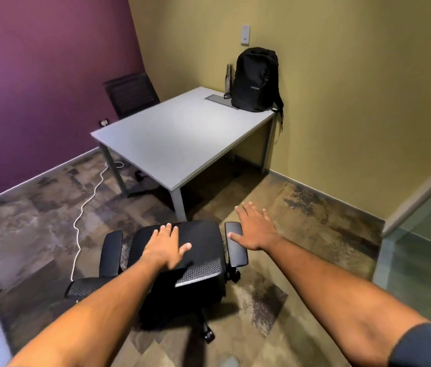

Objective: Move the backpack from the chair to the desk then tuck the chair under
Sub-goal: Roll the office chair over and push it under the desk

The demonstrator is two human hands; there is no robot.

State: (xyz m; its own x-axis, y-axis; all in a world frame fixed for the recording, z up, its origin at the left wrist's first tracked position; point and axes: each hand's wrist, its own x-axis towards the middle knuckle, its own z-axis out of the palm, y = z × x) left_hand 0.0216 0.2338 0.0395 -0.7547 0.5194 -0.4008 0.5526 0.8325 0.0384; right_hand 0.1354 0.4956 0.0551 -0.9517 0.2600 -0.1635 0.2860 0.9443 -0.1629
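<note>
The black backpack stands upright at the far right corner of the grey desk, against the yellow wall. A black wheeled office chair stands on the carpet in front of the desk's near corner, its seat bare. My left hand hovers flat over or on the seat, fingers spread. My right hand is stretched out with fingers apart, over the chair's right armrest. Neither hand holds anything.
A metal bottle and a flat grey pad lie beside the backpack. A second dark chair stands behind the desk by the purple wall. A white cable snakes across the carpet on the left. A glass partition is at right.
</note>
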